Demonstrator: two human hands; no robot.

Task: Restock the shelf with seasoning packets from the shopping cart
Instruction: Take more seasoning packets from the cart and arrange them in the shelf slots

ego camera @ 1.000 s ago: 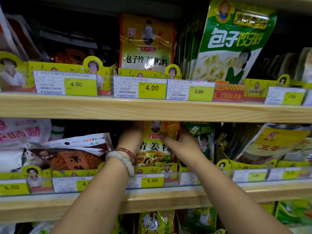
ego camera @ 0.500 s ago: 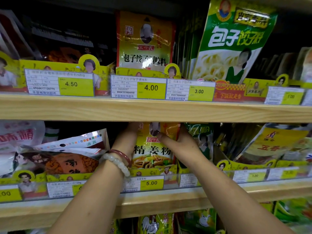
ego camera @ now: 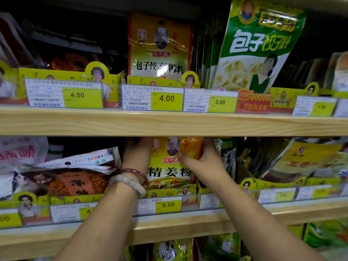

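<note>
A yellow ginger-powder seasoning packet [ego camera: 169,172] stands upright in its yellow display tray on the middle shelf [ego camera: 169,226], above the 5.00 price tag [ego camera: 168,204]. My left hand [ego camera: 136,153], with two bracelets on the wrist, grips the packet's left edge; its fingers reach behind and are partly hidden under the shelf above. My right hand [ego camera: 202,159] holds the packet's upper right side, thumb across the front. The packet's top is tucked under the upper shelf board [ego camera: 169,123]. The shopping cart is out of view.
An orange-brown packet [ego camera: 75,183] lies flat to the left, green and yellow packets [ego camera: 301,159] lean to the right. The upper shelf carries a yellow dumpling-seasoning packet [ego camera: 160,48] and a large green one [ego camera: 259,46]. More packets [ego camera: 173,249] show on the shelf below.
The view has shifted slightly, so the shelves sit a little lower and to the left. Both hands stay on the ginger packet, which now stands a bit more upright in its tray.
</note>
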